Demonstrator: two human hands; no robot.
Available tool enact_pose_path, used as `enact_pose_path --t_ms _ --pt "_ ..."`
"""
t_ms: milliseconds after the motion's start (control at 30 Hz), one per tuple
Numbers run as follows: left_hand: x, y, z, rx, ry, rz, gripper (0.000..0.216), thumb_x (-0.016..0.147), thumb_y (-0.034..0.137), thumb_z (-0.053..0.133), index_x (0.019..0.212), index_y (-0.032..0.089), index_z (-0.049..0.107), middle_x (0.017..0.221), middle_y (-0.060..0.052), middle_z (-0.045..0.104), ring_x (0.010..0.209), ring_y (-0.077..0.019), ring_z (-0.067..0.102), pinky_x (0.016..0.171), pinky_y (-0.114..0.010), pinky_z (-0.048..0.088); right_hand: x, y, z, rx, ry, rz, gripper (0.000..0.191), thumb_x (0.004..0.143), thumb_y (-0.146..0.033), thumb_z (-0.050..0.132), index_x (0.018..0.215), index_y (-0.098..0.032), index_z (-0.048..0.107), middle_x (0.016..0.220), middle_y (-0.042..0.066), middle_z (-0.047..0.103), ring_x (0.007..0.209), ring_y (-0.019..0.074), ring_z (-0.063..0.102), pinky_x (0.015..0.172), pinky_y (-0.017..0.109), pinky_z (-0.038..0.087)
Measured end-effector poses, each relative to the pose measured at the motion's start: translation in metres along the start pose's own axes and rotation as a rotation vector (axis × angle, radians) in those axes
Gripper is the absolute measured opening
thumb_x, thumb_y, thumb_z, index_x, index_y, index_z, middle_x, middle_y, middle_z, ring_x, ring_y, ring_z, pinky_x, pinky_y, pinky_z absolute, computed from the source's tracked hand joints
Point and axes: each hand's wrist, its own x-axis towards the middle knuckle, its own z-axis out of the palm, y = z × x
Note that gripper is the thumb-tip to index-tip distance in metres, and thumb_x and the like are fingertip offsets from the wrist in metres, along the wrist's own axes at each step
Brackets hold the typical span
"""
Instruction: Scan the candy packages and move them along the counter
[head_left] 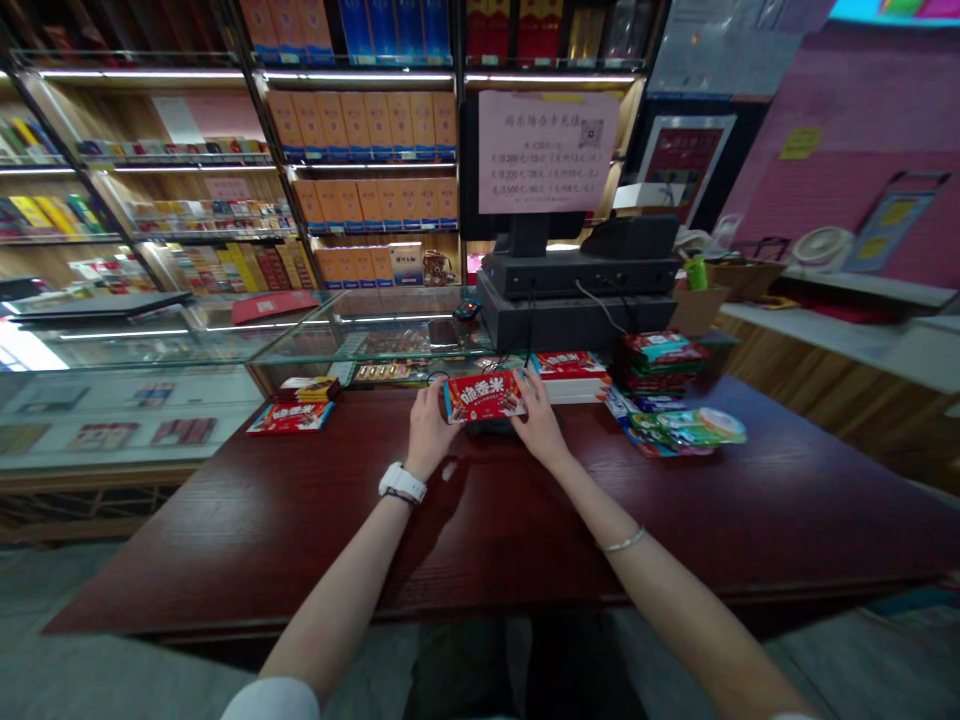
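Note:
A red snack box with white Chinese lettering (484,397) is held up between my two hands, just above the dark red wooden table (315,540). My left hand (433,432) grips its left end, and my right hand (539,420) grips the right end. Something black lies partly hidden beneath the box. Behind my right hand are stacked red and white boxes (571,377) of similar look. Over to the left, another red packet (291,418) lies flat, with small yellow and dark red packs (309,389) behind it.
Colourful snack bags (675,428) and a pile of dark red and green packets (658,362) lie at the right. A cash register (577,280) with a paper sign (546,150) stands behind. A glass display counter (390,335) borders the table's back edge.

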Motion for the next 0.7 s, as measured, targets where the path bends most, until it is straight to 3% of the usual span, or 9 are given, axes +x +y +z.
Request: enact_pose_path --t_ms 233,333,500,700 --pt "0.004 -0.004 -0.007 0.047 0.007 0.057 0.067 0.075 0.014 0.072 0.137 0.021 0.048 0.139 -0.013 0.050 0.133 -0.0280 0.048 0.115 -0.045 0.039 0.003 0.008 -0.008 -0.125 -0.117 -0.103 0.062 0.088 -0.019 0.062 0.147 -0.030 0.048 0.161 0.009 0.035 0.144 0.0305 0.042 0.118 0.052 0.036" --pt "0.005 -0.008 -0.008 0.077 -0.027 0.056 0.067 0.077 0.018 0.071 0.139 0.021 0.047 0.145 -0.013 0.050 0.137 -0.0288 0.046 0.117 -0.047 0.036 0.005 0.012 -0.010 -0.184 -0.143 -0.145 0.059 0.089 -0.023 0.064 0.146 -0.031 0.049 0.160 0.008 0.036 0.147 0.0320 0.036 0.120 0.060 0.028" --pt "0.004 -0.013 -0.005 0.168 -0.115 -0.017 0.076 0.077 0.017 0.071 0.147 0.022 0.041 0.147 -0.013 0.054 0.142 -0.0312 0.044 0.120 -0.055 0.028 0.003 0.015 -0.006 -0.187 -0.164 -0.160 0.058 0.091 -0.024 0.062 0.147 -0.033 0.048 0.163 0.007 0.031 0.149 0.0318 0.031 0.120 0.061 0.026" --pt "0.000 -0.012 -0.003 0.224 -0.194 0.046 0.081 0.081 0.011 0.064 0.154 0.029 0.033 0.160 -0.010 0.038 0.149 -0.0296 0.032 0.122 -0.057 0.024 0.002 0.017 -0.003 -0.199 -0.158 -0.164 0.056 0.093 -0.023 0.059 0.147 -0.033 0.047 0.164 0.007 0.028 0.151 0.0315 0.027 0.120 0.061 0.025"
